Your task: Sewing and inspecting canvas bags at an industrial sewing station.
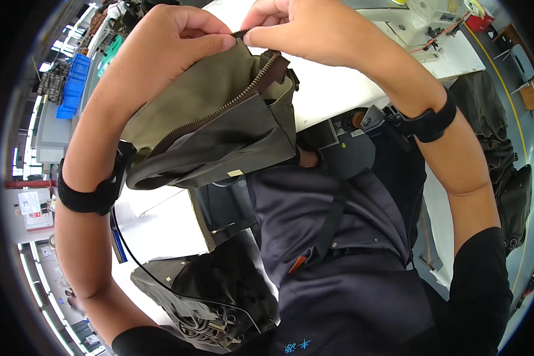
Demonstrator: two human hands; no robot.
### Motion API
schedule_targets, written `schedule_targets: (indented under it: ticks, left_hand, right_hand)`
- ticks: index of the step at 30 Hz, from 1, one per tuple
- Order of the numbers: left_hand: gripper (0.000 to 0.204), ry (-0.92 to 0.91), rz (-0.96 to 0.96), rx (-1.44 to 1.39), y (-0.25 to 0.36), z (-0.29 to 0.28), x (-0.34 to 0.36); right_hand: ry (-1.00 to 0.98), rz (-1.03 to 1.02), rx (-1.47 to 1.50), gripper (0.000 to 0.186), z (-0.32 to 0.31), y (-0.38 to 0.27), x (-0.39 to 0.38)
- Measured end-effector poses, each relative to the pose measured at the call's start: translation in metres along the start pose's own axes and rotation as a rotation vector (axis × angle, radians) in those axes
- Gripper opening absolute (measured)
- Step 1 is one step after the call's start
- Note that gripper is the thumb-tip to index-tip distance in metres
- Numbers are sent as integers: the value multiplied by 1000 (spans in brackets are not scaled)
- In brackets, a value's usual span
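Note:
An olive-grey fabric bag (pixel 219 145) sits before me on the white table, its mouth open and its lighter lining showing. A metal-toothed zipper (pixel 219 110) on dark tape curves along the opening. At the far end of the mouth, my left hand (pixel 166 44) pinches the zipper end between thumb and fingers. My right hand (pixel 302 29) pinches the same zipper end just to the right, the fingertips of both hands nearly meeting. A small pale tag (pixel 235 173) shows on the near side of the bag.
A white sewing machine (pixel 421 26) stands at the far right of the white table (pixel 329 95). Another dark bag (pixel 213 291) with straps and rings lies lower left. More dark bags (pixel 486 124) hang at right. Blue bins (pixel 74 86) stand at far left.

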State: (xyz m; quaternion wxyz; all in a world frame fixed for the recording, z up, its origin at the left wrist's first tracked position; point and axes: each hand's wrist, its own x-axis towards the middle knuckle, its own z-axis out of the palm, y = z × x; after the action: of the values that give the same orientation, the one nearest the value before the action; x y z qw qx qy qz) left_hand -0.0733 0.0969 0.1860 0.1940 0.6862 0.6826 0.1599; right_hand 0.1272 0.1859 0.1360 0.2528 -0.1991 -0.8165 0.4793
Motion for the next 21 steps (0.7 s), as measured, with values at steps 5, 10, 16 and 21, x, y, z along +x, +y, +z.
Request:
schedule_targets:
  ticks: [5,10,16,21]
  left_hand:
    - [23,64,68,123,13,8,-12]
    - [23,38,13,44,8,11,-9]
    - [26,24,-57,12,5,12,-3]
    - [32,60,8,-66,-1,13,-2]
  right_hand:
    - [0,-76,12,22,0,9,-4]
    - [29,-177,-87,21,-2,14,-1]
    - [-10,-79,-16,21,-2,11,-3]
    - [-125,-154,-35,21,-16,7,-3]
